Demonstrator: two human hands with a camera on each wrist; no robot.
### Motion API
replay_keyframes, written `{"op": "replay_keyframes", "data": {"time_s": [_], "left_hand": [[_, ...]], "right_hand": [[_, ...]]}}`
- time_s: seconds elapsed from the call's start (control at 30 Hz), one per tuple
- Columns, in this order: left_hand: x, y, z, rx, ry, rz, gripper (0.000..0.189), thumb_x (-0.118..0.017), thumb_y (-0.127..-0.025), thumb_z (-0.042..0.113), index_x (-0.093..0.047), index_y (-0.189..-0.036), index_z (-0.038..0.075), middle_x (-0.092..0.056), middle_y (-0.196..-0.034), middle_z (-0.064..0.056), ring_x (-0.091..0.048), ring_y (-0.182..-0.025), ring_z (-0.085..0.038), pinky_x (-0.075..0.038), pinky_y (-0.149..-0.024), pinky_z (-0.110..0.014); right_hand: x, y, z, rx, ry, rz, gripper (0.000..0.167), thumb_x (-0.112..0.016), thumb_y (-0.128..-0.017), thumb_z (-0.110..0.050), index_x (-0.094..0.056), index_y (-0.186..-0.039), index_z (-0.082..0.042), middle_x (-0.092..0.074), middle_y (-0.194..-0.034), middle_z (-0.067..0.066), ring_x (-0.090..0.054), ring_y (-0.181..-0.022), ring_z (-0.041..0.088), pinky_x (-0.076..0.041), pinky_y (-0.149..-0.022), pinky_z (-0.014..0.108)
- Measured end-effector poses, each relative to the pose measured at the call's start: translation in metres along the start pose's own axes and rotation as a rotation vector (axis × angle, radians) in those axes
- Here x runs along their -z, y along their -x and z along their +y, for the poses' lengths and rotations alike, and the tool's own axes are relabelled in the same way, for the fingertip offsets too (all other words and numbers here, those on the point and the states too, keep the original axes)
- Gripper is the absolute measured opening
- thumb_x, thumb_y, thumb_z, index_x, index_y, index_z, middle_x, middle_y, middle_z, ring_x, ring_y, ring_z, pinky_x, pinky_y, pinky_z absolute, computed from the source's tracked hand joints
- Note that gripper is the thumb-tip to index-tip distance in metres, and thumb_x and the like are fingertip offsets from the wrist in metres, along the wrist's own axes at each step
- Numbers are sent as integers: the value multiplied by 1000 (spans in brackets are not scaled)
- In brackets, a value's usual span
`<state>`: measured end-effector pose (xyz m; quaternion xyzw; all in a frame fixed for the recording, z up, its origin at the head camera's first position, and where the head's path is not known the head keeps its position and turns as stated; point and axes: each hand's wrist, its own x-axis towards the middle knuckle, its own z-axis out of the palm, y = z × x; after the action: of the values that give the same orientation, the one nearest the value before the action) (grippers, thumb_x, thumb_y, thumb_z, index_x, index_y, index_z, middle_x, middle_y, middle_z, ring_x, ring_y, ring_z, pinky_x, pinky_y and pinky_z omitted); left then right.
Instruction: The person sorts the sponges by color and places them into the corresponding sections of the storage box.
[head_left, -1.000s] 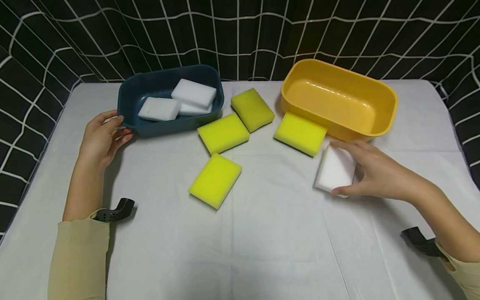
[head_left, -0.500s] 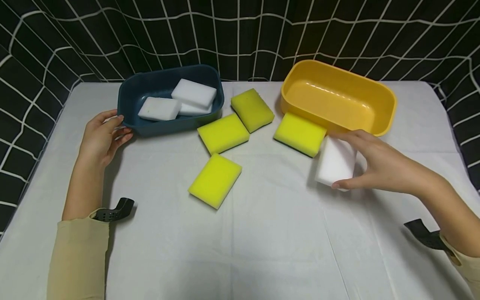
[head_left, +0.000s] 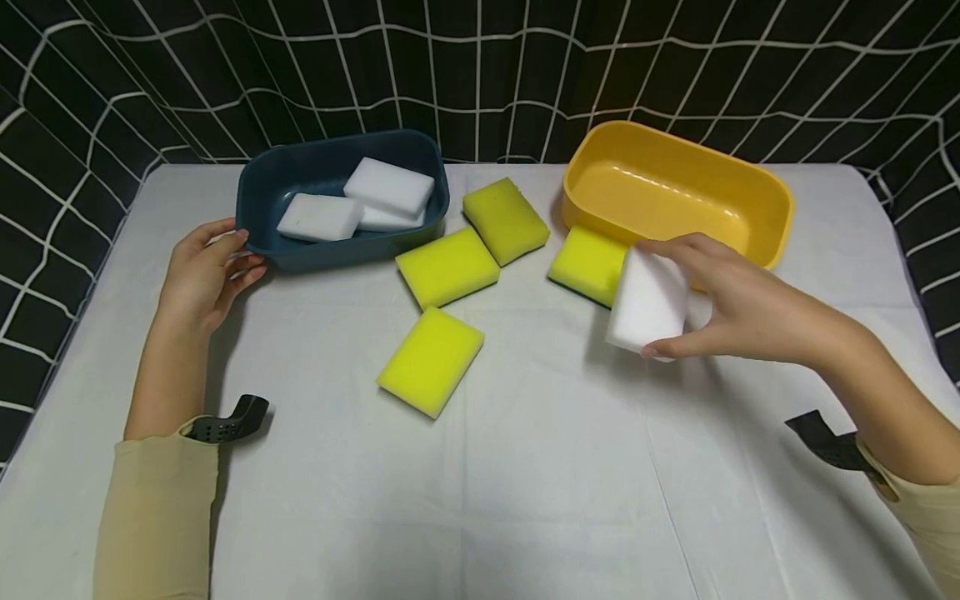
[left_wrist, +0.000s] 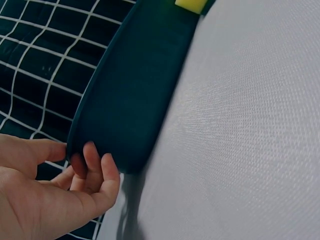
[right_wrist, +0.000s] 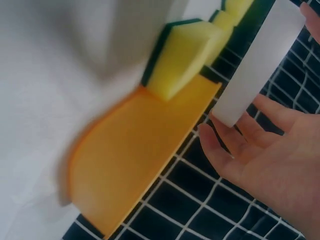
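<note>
My right hand [head_left: 742,308] holds a white sponge block [head_left: 649,298] by its two ends, between thumb and fingers. The block is raised off the cloth, in front of the yellow plastic tub [head_left: 682,187], and hides part of a yellow sponge [head_left: 588,265]. In the right wrist view the same white block [right_wrist: 262,65] spans from fingertips to thumb. At the far left, my left hand [head_left: 198,275] grips the near left corner of the dark blue tub [head_left: 330,258], fingers curled against its wall. Inside that tub lie white sponge blocks [head_left: 318,217], one partly covered.
Between the tubs two yellow sponges [head_left: 447,267] [head_left: 506,218] lie close together, and another yellow sponge [head_left: 431,361] sits nearer the front. White cloth [head_left: 525,483] covers the table. A black curtain with white grid lines [head_left: 495,75] hangs behind and at both sides.
My right hand has lifted the white sponge block off the cloth and carried it slightly left and away from me, over the yellow sponge's edge. The left hand stays put.
</note>
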<state>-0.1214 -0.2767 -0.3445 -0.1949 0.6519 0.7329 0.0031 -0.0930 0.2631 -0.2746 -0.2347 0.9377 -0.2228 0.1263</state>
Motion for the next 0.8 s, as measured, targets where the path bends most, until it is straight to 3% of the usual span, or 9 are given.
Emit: {"op": "replay_keyframes", "data": {"time_s": [0.2,0.47,0.8], "left_hand": [[1,-1,0,10,1,0,17,-55,-110,13,-55,-126,13,-60,-100,-3,-64,-73,-8,-60,-66,-17],[-1,-2,1,34,-34,12,36,-55,-110,16,-47,-143,5,-54,-109,-6,-63,-77,-8,-60,-68,-16],[1,-1,1,9,-11,-9,21,-56,-110,13,-52,-130,11,-57,-105,-5,-64,-75,-8,-60,-67,-16]], "right_hand": [[4,-14,-13,-4,3,-23,113,-103,-68,-34,-43,-158,-4,-49,-148,24,-48,-129,38,-47,-102,61],[7,-40,-29,39,3,-9,110,-101,-71,-33,-42,-159,-5,-50,-148,23,-48,-126,35,-46,-98,53],[8,-73,-52,88,-12,-5,106,-96,-76,-36,-39,-161,-7,-47,-150,21,-46,-130,35,-47,-104,55]]}}
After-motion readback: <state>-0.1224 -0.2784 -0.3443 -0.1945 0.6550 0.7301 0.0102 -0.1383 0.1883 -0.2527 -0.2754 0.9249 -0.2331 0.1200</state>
